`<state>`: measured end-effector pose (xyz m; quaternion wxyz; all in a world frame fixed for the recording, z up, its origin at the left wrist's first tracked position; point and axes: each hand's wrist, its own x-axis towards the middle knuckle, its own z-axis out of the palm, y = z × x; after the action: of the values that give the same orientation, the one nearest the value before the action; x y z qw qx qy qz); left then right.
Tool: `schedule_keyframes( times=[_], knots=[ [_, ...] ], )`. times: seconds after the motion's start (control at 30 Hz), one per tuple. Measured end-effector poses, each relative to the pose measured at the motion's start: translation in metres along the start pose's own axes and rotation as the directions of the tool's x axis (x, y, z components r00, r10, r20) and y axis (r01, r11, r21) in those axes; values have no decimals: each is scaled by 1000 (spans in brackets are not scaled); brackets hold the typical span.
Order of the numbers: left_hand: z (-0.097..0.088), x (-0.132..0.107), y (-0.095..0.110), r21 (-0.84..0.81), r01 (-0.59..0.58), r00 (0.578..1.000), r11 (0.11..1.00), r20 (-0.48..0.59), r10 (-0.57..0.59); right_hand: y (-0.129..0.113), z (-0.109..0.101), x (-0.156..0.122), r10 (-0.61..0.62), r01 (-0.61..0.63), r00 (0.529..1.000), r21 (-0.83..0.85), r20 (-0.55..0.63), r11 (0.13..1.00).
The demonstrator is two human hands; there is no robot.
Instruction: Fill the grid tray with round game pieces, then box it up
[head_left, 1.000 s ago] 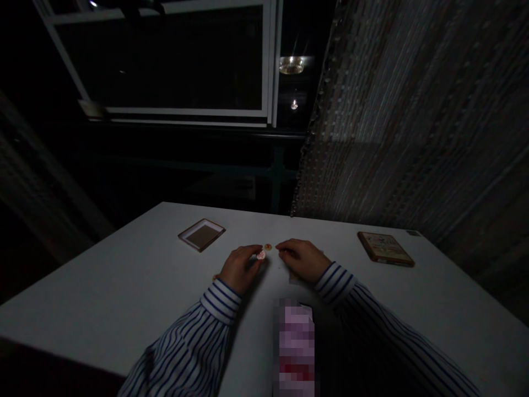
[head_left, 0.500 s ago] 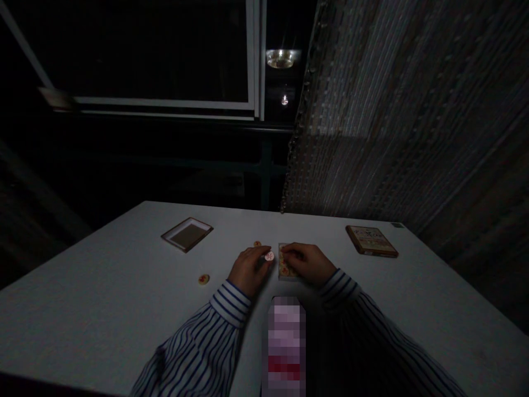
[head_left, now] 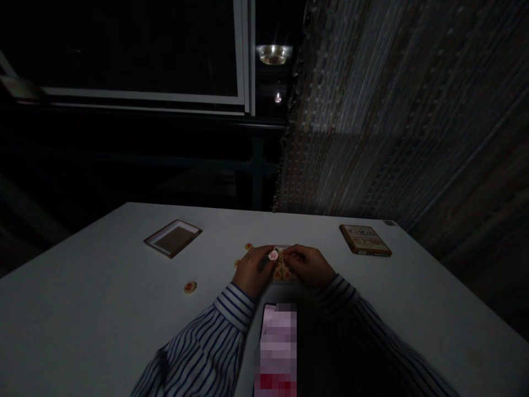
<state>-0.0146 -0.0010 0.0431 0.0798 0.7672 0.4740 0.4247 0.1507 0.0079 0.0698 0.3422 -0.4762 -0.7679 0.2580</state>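
Note:
My left hand [head_left: 252,273] pinches a round Chinese chess piece [head_left: 273,255] with a red character, thumb and fingers at its edge. It is held over the left side of a shallow pale tray [head_left: 284,280], where several more pieces [head_left: 288,273] lie. From the right, my right hand [head_left: 313,267] reaches over the tray with thumb and fingertips pressed together; whatever they grip is hidden. Left of my left hand, one loose piece [head_left: 248,246] lies farther back, a second [head_left: 237,263] is partly covered by the hand, and a third [head_left: 190,287] rests nearer me.
On the white table [head_left: 103,309], a shallow open box part [head_left: 194,226] lies at the back left. A flat printed box [head_left: 367,240] sits at the back right. A phone [head_left: 276,347] with a blurred-out screen lies in front of me. Behind the table hangs a bead curtain [head_left: 351,121].
My left hand, with its chess piece, has come over the tray, closer to my right hand. Another loose piece now shows beside my left hand. The view has shifted slightly.

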Motion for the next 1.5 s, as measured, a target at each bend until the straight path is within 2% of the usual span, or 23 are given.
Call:
schedule_keyframes(
  times=[0.13,0.4,0.6,0.73,0.83,0.97,1.17,1.27,1.5],
  knots=[
    [5,-3,-2,-10,0,1000,1000,-27,-1,1,0,5,-14,15,999,-32,42,999],
    [10,-8,-6,90,-40,998,995,-48,44,12,12,14,-8,-6,991,101,134,995],
    [11,-8,-5,55,-55,997,997,-52,57,19,17,14,22,-57,989,236,148,970],
    [10,-8,-3,21,-53,998,998,-35,54,22,18,14,58,-95,986,241,155,966],
    [10,-9,-1,-50,20,999,999,-39,-22,21,16,14,59,-86,990,212,129,974],
    [11,-9,-1,-238,161,985,958,-21,-171,17,12,14,42,-68,990,198,134,978],
    [14,-8,-6,-522,360,914,773,31,-404,15,10,13,0,-21,991,154,133,988],
    [14,-7,-7,-576,397,891,715,55,-450,16,10,13,-27,10,991,131,132,991],
    [13,-6,-5,-617,446,870,648,128,-477,18,11,13,-60,41,987,126,147,991]
  ],
)
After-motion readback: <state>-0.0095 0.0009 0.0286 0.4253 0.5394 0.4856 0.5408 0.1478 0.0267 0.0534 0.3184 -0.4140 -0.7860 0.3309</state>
